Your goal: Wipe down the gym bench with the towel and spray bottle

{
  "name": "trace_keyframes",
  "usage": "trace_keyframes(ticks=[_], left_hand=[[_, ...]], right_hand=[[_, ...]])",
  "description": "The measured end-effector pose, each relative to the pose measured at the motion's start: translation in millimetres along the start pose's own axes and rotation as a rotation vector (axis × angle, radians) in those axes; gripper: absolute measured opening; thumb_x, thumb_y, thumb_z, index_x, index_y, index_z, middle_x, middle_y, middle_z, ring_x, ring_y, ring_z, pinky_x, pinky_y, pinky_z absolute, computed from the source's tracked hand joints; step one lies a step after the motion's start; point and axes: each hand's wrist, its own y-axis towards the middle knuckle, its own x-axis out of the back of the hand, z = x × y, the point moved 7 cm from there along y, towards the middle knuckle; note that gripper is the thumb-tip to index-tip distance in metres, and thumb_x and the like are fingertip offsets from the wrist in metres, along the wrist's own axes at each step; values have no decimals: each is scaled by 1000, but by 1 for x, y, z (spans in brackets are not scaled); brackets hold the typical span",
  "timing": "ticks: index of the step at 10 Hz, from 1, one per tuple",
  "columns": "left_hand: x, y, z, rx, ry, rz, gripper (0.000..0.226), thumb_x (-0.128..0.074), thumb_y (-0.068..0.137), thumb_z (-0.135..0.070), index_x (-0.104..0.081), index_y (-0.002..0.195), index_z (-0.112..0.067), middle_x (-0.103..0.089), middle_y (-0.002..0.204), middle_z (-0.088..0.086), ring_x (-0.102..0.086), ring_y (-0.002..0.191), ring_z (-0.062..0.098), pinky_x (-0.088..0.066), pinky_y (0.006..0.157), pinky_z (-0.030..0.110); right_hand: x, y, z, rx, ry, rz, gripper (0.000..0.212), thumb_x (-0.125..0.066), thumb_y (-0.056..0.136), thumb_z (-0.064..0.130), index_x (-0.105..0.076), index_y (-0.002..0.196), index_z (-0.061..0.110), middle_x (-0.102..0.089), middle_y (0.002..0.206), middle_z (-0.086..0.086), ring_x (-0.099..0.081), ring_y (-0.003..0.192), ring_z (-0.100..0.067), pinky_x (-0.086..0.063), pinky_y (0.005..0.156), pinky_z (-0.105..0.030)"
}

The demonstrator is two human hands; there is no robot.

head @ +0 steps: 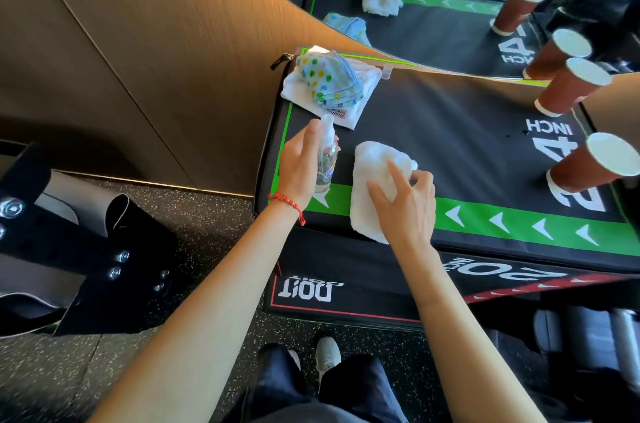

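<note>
Head view: looks down on a black padded gym box (450, 145) with a green border and white arrows, standing against a wood-grain wall and a mirror.
Left hand (299, 169): wrapped around a clear spray bottle (327, 159), fingers closed on its body, index finger up by the white nozzle; the bottle is upright with its base at the box's near-left corner. A red bead bracelet (287, 202) sits on the wrist.
Right hand (405, 204): pressed flat on a folded white towel (374, 176), fingers spread and slightly curled over its top, not gripping around it.
White towel: lies on the box top near the front edge, partly over the green arrow strip, just right of the bottle.
Back-left corner: a dotted blue cloth (325, 79) rests on another white cloth (349, 104).
Right side: three brown paper cups (571, 90) stand on the box near the printed "24 INCH".
Mirror: repeats the hands, bottle, towel and cups.
Below: a lower black box (346, 287) with red trim, speckled floor, dark trousers and pale shoes.
</note>
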Motion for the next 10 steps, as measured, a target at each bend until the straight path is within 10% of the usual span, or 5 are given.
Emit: trace_keyframes(ticks=[3, 6, 10], left_hand=[[39, -31, 3, -100, 310, -115, 42, -39, 91, -40, -61, 116, -14, -65, 114, 1, -58, 106, 11, -41, 87, 13], [48, -112, 13, -501, 850, -30, 38, -47, 90, -27, -64, 111, -1, -66, 113, 14, -61, 105, 29, -46, 91, 40], [5, -242, 55, -465, 1149, 238, 46, -41, 87, -33, -65, 110, -1, -66, 111, 16, -62, 104, 32, -48, 88, 45]], right_hand=[[16, -42, -10, 65, 17, -89, 52, -62, 86, 31, -47, 134, 20, -43, 132, -14, -43, 114, -30, -34, 93, -38], [23, -108, -29, 160, -53, -207, 47, -56, 82, 32, -57, 123, 10, -57, 116, -18, -55, 102, -38, -47, 82, -44], [38, -224, -127, 85, -123, -104, 47, -71, 80, 23, -58, 122, 9, -58, 120, -20, -56, 106, -38, -49, 82, -46]])
